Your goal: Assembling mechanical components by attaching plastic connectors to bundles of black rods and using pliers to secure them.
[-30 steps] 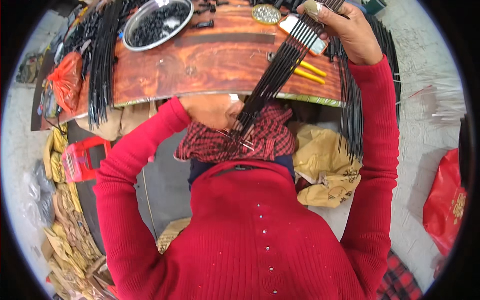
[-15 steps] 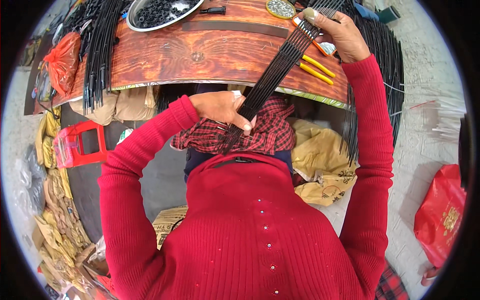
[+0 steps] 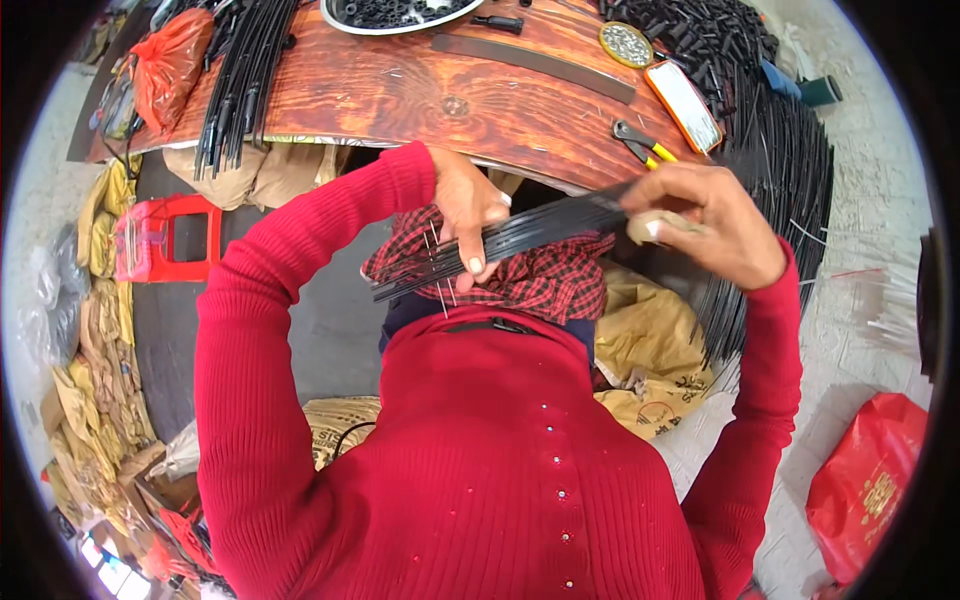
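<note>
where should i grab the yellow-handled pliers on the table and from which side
Probably by the yellow handles of the pliers, coming from the person's side with the right hand: the metal head points away, to the upper left, and the handles slant back toward that hand. The handle ends look hidden behind it.

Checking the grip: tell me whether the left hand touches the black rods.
Touching: the head view shows the left hand clasping the black rods, its thumb across them.

Gold characters mark the red bag (image 3: 868, 475), dark lettering the tan sacks (image 3: 650, 340).
</note>
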A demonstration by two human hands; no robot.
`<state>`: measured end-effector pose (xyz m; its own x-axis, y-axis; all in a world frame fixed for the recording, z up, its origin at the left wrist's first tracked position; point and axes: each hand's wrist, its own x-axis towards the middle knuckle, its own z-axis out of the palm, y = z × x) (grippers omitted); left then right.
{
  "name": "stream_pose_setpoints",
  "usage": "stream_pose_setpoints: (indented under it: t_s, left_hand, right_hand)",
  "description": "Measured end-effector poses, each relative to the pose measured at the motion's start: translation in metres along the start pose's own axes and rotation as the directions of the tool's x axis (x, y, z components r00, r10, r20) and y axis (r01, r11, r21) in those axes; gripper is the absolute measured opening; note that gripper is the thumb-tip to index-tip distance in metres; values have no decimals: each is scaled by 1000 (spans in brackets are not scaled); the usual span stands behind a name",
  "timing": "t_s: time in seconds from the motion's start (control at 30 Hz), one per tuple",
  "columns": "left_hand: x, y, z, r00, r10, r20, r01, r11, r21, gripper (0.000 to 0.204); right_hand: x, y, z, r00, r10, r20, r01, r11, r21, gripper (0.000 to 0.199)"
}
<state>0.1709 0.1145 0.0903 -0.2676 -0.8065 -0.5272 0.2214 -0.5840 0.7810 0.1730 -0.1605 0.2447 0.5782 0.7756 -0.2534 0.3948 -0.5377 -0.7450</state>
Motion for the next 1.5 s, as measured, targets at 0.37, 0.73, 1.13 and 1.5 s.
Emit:
stream_pose_setpoints:
  t_s: [0.37,0.73,1.13,1.5]
  left_hand:
    - [36,5,9,900,-150,410,105,986,131,36]
    - [30,-8,10,949,-172,263,131,977,167,38]
    - [-85,97,112,773,634,-11,-569,701,430,42]
    - [-91,93,92,-186,488,-853,-418,746,518,69]
  right_hand:
    - [27,45,101,591,117,798,-533,800,277,33]
    - [25,59,127,638,113,762,-559,749,357,30]
    - [16,64,78,920,137,367,-340,745,574,33]
    - [74,-20,48,947,-43,-319,255,706,661,30]
